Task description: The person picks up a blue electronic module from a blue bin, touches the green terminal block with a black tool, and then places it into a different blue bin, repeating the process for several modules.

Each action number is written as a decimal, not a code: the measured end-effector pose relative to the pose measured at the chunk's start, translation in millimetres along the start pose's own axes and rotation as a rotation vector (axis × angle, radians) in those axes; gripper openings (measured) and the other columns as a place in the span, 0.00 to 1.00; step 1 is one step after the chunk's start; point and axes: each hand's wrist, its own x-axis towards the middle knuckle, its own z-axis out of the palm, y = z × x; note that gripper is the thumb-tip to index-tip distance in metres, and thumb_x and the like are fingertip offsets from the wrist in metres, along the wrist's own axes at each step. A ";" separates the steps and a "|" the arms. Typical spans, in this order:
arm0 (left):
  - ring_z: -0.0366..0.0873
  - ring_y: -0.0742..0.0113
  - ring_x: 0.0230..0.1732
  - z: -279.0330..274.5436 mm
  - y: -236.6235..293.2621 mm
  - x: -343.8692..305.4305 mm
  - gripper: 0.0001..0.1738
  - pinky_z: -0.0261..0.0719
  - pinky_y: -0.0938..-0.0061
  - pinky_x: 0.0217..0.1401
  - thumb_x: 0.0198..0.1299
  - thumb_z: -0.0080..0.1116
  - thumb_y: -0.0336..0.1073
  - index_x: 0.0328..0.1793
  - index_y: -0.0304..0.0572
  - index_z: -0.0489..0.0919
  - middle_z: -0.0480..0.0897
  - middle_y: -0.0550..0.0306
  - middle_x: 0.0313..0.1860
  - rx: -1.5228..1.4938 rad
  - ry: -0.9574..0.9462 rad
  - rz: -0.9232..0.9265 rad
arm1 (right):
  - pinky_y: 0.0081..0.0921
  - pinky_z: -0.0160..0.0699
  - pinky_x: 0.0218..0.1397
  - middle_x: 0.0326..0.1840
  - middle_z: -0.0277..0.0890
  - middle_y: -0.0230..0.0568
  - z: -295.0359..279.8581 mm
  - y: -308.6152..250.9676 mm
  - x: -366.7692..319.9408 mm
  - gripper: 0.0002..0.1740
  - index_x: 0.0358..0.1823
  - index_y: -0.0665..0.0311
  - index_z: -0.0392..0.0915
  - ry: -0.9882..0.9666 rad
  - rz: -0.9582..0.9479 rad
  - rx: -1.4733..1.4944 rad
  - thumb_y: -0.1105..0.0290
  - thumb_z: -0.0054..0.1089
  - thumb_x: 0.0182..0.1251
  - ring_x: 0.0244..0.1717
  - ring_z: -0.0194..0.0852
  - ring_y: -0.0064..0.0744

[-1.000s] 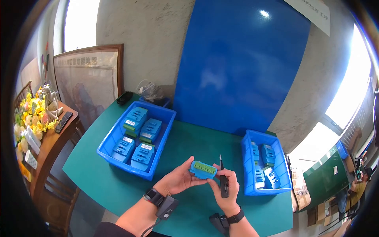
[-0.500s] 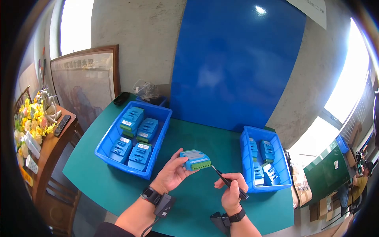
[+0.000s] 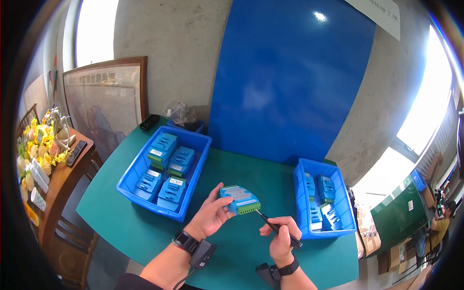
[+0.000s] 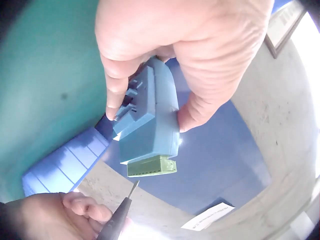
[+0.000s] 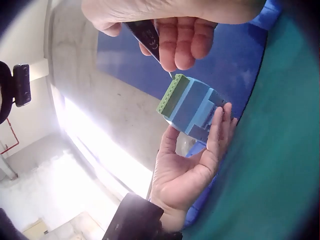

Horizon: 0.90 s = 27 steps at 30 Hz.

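My left hand (image 3: 210,214) holds a blue plastic terminal module (image 3: 238,195) above the table, thumb on one broad face and fingers on the other. A green screw terminal block (image 3: 249,208) runs along the module's near edge, facing my right hand. My right hand (image 3: 282,241) grips a small screwdriver (image 4: 118,215) by its black handle. Its thin metal tip points up at the terminal block, right at the corner in the head view. From the right wrist, the tip also shows at the end of the green block (image 5: 172,95).
On the green table (image 3: 232,169), a blue bin (image 3: 126,186) with several similar modules stands left. Another blue bin (image 3: 323,235) with several modules stands right. A blue board (image 3: 290,82) rises behind. Flowers (image 3: 43,140) sit on a wooden table at far left.
The screwdriver swung from upright to pointing at the module, and its tip came up to the terminal block. The left hand turned the module, so its labelled broad face now shows.
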 end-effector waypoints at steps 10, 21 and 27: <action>0.68 0.54 0.65 3.7 -0.8 -1.5 0.52 0.70 0.56 0.67 0.56 0.60 0.24 0.78 0.49 0.38 0.64 0.45 0.65 0.034 0.017 0.037 | 0.23 0.78 0.28 0.24 0.80 0.48 5.4 -0.2 -5.8 0.25 0.35 0.75 0.75 -0.117 0.014 -0.038 0.53 0.47 0.71 0.22 0.78 0.31; 0.70 0.59 0.63 -0.6 -1.1 1.9 0.46 0.70 0.64 0.67 0.50 0.63 0.18 0.73 0.45 0.51 0.70 0.50 0.61 0.115 0.022 0.080 | 0.15 0.71 0.28 0.25 0.75 0.35 3.6 4.1 0.1 0.08 0.37 0.70 0.73 0.090 0.021 0.019 0.76 0.61 0.57 0.23 0.72 0.18; 0.72 0.61 0.61 4.1 -0.4 -0.8 0.40 0.69 0.67 0.66 0.47 0.64 0.17 0.66 0.42 0.59 0.73 0.53 0.57 0.160 0.036 0.094 | 0.13 0.63 0.25 0.25 0.72 0.28 4.5 -0.9 1.5 0.05 0.33 0.68 0.77 -0.035 -0.038 -0.104 0.81 0.59 0.54 0.23 0.66 0.13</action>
